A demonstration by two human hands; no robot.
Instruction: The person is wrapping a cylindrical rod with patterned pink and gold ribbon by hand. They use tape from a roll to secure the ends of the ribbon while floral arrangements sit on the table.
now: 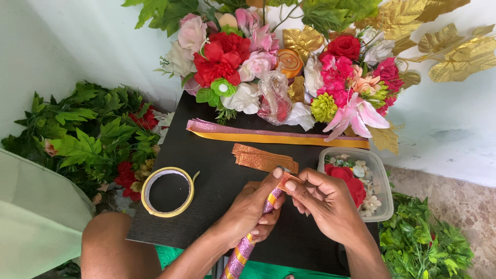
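Observation:
My left hand (253,209) grips a stick wrapped in pink glitter and yellow ribbon (243,250), which slants up from the bottom edge. My right hand (323,204) pinches a small copper glitter strip (290,178) against the stick's top end, together with my left thumb. Just behind the hands, a small stack of copper glitter strips (263,157) lies on the black table (206,170).
A tape roll (168,192) lies at the left of the table. Long pink and yellow ribbons (274,135) lie across the back. A clear plastic tub (381,170) of small flowers sits at right. Artificial flowers (279,67) line the back; green foliage (88,134) crowds both sides.

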